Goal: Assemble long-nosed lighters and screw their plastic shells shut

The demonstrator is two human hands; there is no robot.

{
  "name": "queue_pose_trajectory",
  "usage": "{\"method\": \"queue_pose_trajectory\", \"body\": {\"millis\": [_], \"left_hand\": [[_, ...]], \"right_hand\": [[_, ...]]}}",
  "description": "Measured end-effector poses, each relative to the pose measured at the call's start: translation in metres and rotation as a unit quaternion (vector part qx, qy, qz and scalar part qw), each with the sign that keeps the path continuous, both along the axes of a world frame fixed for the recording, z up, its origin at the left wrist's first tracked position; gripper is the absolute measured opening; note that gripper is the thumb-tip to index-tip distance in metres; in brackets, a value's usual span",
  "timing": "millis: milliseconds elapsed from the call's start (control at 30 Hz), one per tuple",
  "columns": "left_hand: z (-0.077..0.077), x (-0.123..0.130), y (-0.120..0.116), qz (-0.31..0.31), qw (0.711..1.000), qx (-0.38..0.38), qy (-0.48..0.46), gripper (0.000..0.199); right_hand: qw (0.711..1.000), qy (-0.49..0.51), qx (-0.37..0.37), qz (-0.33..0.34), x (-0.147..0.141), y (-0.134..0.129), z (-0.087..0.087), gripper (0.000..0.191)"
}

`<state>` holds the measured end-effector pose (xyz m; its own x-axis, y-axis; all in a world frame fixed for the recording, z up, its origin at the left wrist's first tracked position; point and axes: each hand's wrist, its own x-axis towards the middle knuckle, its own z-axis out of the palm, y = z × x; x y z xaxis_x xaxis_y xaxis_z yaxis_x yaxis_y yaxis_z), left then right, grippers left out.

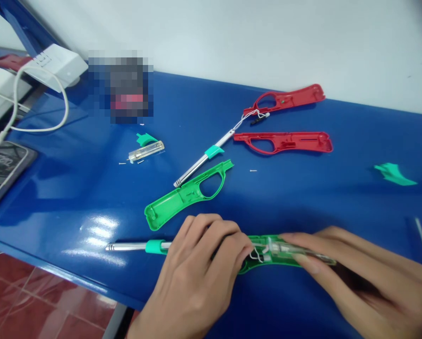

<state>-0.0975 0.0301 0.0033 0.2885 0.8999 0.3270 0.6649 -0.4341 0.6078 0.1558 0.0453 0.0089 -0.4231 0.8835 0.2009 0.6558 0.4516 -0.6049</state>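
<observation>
My left hand point(200, 268) is curled over a green lighter casing half point(279, 259), its fingertips near thin white wires point(256, 256). A metal lighter tube point(129, 246) with a teal collar extends left from beneath this hand. Between thumb and fingers, my right hand point(359, 278) pinches a clear fuel tank point(279, 247) above the casing's right part. Whether the tank touches the casing is hard to tell. Just beyond my left hand lies another green casing half point(165, 208), its hollow side up.
Farther back are two red casing halves point(285, 142), a second metal tube point(200, 163), another clear tank point(147, 151), a teal trigger point(394, 173) and small screws point(253, 170). A phone point(6, 169) and a white adapter with cable point(57, 68) occupy the left. A wall bounds the blue table.
</observation>
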Motion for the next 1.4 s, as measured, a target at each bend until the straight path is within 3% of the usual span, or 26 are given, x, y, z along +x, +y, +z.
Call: {"method": "queue_pose_trajectory", "body": {"millis": [233,1400], "left_hand": [[-0.0016,0.0016,0.0001,-0.001,1.0,0.006,-0.001,0.013],[-0.0007,0.0,-0.0019,-0.007,1.0,-0.002,0.007,0.012]], "right_hand": [[1.0,-0.005,-0.003,-0.022,0.0,-0.0009,-0.0007,0.019],[1.0,-0.012,0.004,0.002,-0.0013,0.001,0.0031,0.015]]}}
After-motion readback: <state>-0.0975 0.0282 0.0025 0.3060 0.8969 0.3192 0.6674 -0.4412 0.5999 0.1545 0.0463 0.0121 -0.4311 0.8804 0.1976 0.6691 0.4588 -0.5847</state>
